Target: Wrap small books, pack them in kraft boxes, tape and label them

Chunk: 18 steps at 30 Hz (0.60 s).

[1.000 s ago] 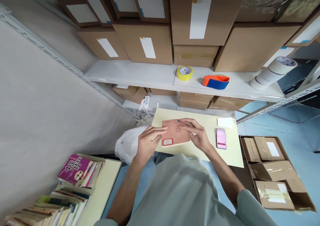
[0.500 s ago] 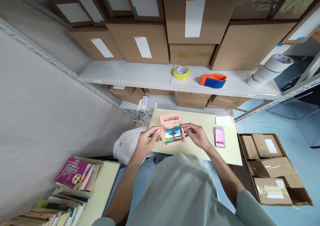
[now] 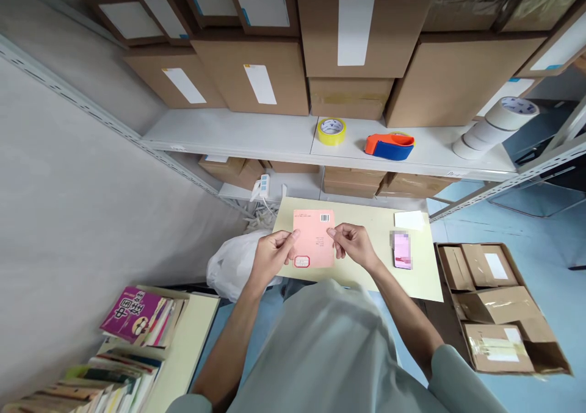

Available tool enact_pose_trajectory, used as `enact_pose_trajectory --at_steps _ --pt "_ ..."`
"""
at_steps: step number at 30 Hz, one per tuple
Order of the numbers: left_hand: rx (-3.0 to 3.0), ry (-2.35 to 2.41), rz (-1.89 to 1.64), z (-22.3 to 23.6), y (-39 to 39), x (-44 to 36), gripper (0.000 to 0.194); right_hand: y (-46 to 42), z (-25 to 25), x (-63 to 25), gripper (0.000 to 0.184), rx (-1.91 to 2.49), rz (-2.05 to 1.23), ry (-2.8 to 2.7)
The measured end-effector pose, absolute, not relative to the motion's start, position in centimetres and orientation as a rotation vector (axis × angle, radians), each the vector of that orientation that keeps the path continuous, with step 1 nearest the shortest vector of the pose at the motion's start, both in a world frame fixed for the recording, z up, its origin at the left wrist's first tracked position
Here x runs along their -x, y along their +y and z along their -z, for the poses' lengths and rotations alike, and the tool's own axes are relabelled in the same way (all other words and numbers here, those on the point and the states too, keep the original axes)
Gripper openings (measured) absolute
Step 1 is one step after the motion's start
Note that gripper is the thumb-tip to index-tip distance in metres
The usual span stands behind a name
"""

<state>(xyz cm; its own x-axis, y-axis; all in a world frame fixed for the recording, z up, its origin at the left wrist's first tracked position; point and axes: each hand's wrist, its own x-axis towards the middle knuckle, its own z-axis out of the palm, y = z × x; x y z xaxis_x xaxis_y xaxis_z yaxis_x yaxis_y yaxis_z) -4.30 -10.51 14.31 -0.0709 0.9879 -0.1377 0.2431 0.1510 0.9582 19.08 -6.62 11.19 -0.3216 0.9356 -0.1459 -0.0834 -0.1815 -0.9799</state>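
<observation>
Between my two hands is a small pink book [image 3: 314, 239], its plain back cover facing me, with a barcode at the top right and a red-framed stamp at the lower left. My left hand [image 3: 273, 251] pinches the book's left edge between thumb and fingers. On the opposite edge, my right hand [image 3: 352, 243] grips it the same way. The book is over the pale yellow table [image 3: 366, 218]. A phone [image 3: 402, 249] with a pink screen lies to the right of my right hand, below a white paper [image 3: 409, 219].
Above the table, a shelf [image 3: 229, 129] carries cardboard boxes [image 3: 251, 77], yellow tape [image 3: 331, 131], a tape dispenser [image 3: 390, 146] and white rolls [image 3: 497, 126]. An open carton [image 3: 503, 309] of boxes sits right. Left are a white plastic bag [image 3: 233, 266] and stacked books [image 3: 132, 315].
The book has been turned over: its front cover with the tree picture showed before, and now the back cover faces up. Both hands are still at its sides.
</observation>
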Motion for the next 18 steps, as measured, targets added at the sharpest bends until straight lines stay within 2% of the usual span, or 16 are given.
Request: enact_pose_trajectory --at_steps 6,10,14,18 --pt "-1.28 1.524 -1.062 -13.4 -10.4 4.7 0.049 -6.5 -10.7 -19.3 0.06 1.051 -1.632 -1.27" --pt "-1.333 1.571 -1.183 -13.3 -10.6 5.0 0.054 -6.3 -9.2 -19.4 0.071 0.956 -1.654 -1.218" --pt "-1.546 1.621 -1.233 -13.7 -10.9 3.7 0.037 -5.6 -6.6 -18.4 0.054 0.946 -1.588 -1.174" --pt "-1.899 1.472 -1.1 -13.5 -11.7 1.0 0.027 -5.1 -4.6 -16.7 0.055 0.969 -1.577 -1.197"
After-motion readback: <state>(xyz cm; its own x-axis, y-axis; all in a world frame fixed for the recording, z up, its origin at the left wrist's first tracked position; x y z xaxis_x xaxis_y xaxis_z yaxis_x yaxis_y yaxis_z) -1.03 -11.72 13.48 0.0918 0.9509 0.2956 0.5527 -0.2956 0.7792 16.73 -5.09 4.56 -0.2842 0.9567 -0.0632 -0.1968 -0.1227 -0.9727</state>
